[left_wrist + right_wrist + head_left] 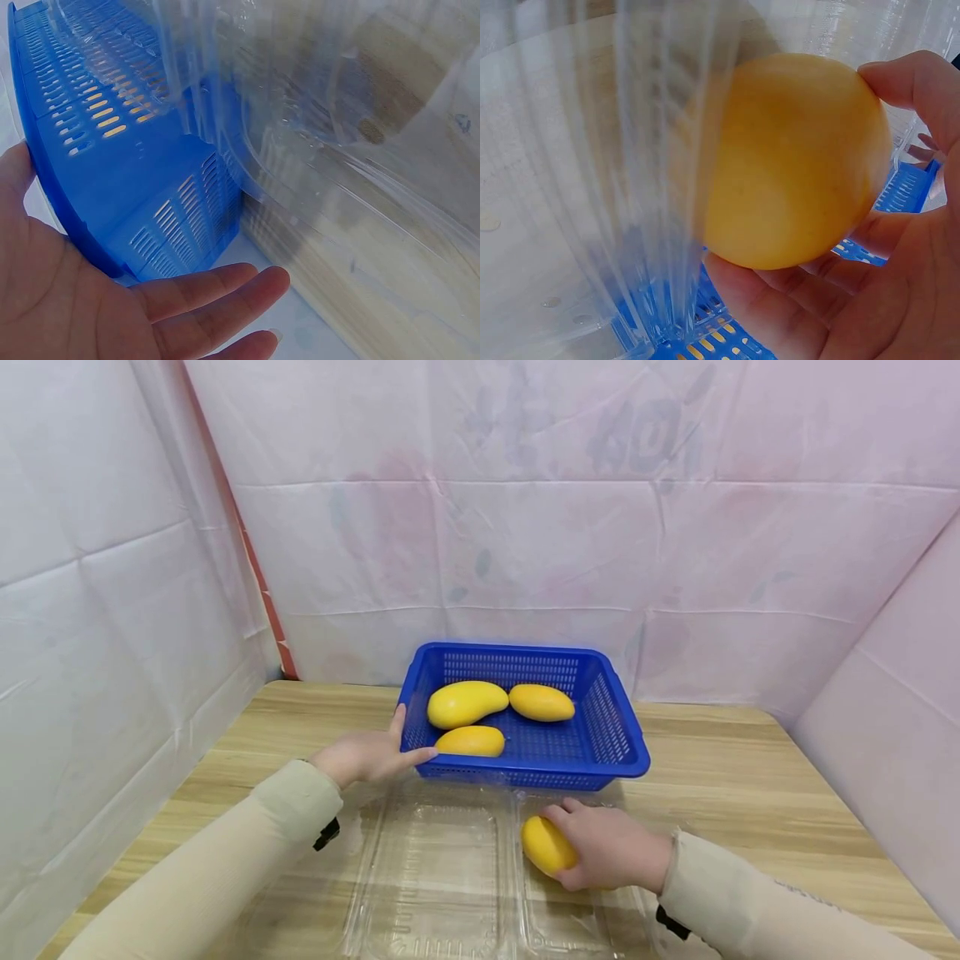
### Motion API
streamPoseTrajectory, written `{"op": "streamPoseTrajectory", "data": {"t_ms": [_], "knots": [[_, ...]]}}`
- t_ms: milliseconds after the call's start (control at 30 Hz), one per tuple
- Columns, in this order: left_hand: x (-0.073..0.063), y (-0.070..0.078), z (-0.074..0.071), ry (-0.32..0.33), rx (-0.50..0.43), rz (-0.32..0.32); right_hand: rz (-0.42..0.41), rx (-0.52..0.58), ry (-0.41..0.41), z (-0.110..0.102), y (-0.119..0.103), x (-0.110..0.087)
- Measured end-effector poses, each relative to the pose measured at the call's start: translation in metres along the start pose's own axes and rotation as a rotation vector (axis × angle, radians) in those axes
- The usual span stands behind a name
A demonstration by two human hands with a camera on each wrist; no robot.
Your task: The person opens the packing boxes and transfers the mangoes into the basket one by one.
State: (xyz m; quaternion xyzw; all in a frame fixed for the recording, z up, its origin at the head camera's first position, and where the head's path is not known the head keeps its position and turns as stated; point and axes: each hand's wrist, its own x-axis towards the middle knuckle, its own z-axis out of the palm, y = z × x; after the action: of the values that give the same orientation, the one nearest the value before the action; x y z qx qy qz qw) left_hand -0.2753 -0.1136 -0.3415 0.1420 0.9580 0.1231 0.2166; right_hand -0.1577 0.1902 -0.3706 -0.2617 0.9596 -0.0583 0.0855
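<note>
My right hand [611, 846] grips a yellow mango [548, 846] with thumb and fingers, over the right compartment of a clear plastic container [438, 877]. In the right wrist view the mango's rounded end [795, 165] faces the camera, partly behind a ribbed clear wall [660, 150]. My left hand [372, 755] rests at the near left corner of a blue plastic basket [562, 768], its thumb and fingers spread along the rim. Three more mangoes lie in the basket: a large one [467, 704], one to its right [542, 702] and one near the front wall [471, 742].
The container lies in front of the basket on a wood-grain table [720, 777]. White sheeting [540, 543] stands behind the table and on both sides. A red strip [247, 547] runs down the back left corner.
</note>
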Motion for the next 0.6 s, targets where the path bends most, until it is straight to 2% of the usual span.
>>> {"op": "streamPoseTrajectory", "data": {"t_ms": [300,600], "knots": [[-0.002,0.002,0.0,-0.004,0.008,-0.011,0.015,0.004,0.015,-0.006,-0.002,-0.003],[-0.002,0.001,0.0,-0.005,-0.002,-0.003,-0.005,0.035,0.03,-0.012,-0.002,-0.008]]}}
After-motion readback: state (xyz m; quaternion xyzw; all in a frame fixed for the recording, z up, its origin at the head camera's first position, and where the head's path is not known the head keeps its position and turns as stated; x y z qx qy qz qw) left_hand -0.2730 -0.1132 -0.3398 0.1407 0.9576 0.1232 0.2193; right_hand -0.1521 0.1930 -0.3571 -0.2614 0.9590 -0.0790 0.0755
